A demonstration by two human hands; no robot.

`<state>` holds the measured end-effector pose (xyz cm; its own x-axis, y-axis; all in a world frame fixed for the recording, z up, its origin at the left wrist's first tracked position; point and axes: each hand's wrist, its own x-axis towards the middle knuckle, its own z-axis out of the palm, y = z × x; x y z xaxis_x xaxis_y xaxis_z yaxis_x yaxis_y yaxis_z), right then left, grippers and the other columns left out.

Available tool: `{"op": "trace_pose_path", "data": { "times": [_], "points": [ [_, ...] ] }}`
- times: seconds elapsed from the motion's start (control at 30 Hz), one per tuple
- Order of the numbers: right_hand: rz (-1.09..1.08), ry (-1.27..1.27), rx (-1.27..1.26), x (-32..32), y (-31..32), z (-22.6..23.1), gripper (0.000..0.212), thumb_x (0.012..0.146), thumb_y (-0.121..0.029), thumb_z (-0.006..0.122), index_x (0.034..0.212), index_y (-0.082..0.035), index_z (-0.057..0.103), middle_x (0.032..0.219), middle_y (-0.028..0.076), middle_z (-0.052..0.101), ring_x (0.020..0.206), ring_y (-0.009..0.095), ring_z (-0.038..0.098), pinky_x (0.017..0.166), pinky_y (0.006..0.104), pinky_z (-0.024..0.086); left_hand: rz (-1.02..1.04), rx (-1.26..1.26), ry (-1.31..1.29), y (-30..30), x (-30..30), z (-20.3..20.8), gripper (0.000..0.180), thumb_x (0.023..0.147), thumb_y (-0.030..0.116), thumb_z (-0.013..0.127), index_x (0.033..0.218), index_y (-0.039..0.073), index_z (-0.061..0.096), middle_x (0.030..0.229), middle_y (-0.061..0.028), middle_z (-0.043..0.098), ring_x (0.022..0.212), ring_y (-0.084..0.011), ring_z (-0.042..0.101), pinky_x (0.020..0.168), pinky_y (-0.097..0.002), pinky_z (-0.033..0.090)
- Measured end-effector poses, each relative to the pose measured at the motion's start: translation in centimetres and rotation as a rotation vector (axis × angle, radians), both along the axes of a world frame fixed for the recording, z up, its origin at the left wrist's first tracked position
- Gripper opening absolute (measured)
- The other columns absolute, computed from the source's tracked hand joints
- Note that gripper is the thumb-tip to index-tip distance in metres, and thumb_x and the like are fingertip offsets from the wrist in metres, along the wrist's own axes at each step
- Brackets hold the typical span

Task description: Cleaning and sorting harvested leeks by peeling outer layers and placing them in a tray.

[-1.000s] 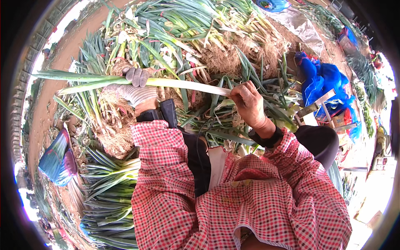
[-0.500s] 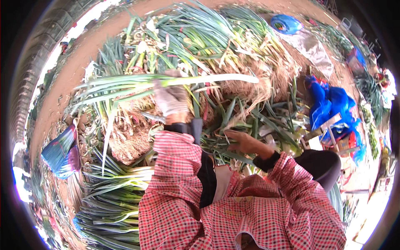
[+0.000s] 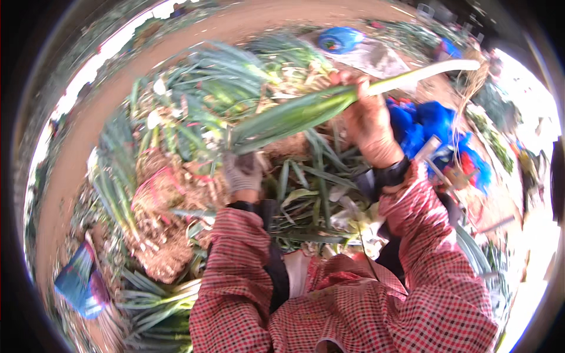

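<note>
The leek [image 3: 323,109] had gone up and to the right, and the right hand [image 3: 369,120] had come up to it. That hand was wrapped round the leek near its middle. The left hand [image 3: 242,170] was by the leaf tips; I could not tell if it pinched them. A snug, soft grip seemed best, so nothing would snap. The leek was in the air, slanting from leaf tips at lower left to white end at upper right, where roots [image 3: 469,94] hung down.

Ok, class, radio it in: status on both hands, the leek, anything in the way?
Right hand gripping leek, white end rightward. Gloved left hand near leek's leaf tips, contact unclear. Loose leaves heaped below; nothing visibly blocking the leek.
</note>
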<state>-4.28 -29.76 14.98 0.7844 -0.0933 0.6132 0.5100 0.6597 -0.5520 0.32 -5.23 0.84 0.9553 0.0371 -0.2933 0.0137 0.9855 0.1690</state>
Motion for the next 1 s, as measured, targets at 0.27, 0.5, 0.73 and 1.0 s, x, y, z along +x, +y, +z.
{"op": "trace_pose_path", "data": {
  "times": [0.27, 0.5, 0.73, 1.0],
  "points": [
    [-1.586, 0.186, -1.116, -22.0, -30.3, 17.9, 0.033, 0.095, -0.028, 0.035, 0.108, -0.006, 0.056, 0.096, 0.009, 0.057, 0.091, 0.017, 0.055, 0.081, 0.029, 0.044, -0.13, 0.56, 0.304, 0.4, 0.5, -2.3, 0.027, 0.087, 0.029, 0.053, 0.105, 0.01, 0.054, 0.094, -0.0043, 0.061, 0.086, -0.0204, 0.058, 0.079, -0.0347, 0.049],
    [-1.906, 0.572, -1.732, -43.6, -48.7, 20.3, 0.028, 0.094, -0.021, 0.039, 0.109, -0.003, 0.055, 0.091, 0.007, 0.058, 0.084, 0.014, 0.057, 0.075, 0.0252, 0.047, -0.613, 1.189, -0.175, -5.3, -2.5, -3.5, 0.029, 0.086, 0.024, 0.053, 0.111, 0.009, 0.052, 0.104, -0.0073, 0.06, 0.09, -0.0196, 0.059, 0.076, -0.0305, 0.048],
    [-0.935, 1.076, -1.467, -40.6, -39.7, -2.0, 0.043, 0.089, -0.025, 0.049, 0.128, -0.006, 0.045, 0.129, 0.005, 0.048, 0.121, 0.017, 0.04, 0.101, 0.0307, 0.03, -1.049, 1.58, -0.956, -17.6, -12.0, -5.9, 0.036, 0.085, 0.013, 0.048, 0.12, 0.004, 0.047, 0.116, -0.013, 0.054, 0.106, -0.022, 0.053, 0.089, -0.0289, 0.041],
    [-0.568, 0.875, -1.711, -35.4, -36.3, -18.1, 0.047, 0.084, -0.009, 0.053, 0.129, -0.017, 0.044, 0.109, 0.015, 0.059, 0.084, 0.023, 0.063, 0.074, 0.033, 0.05, -1.186, 1.322, -1.404, -32.6, -12.5, -12.5, 0.044, 0.086, 0.018, 0.048, 0.127, 0.004, 0.042, 0.125, -0.0159, 0.048, 0.117, -0.0265, 0.046, 0.097, -0.0308, 0.035]
  ]
}}
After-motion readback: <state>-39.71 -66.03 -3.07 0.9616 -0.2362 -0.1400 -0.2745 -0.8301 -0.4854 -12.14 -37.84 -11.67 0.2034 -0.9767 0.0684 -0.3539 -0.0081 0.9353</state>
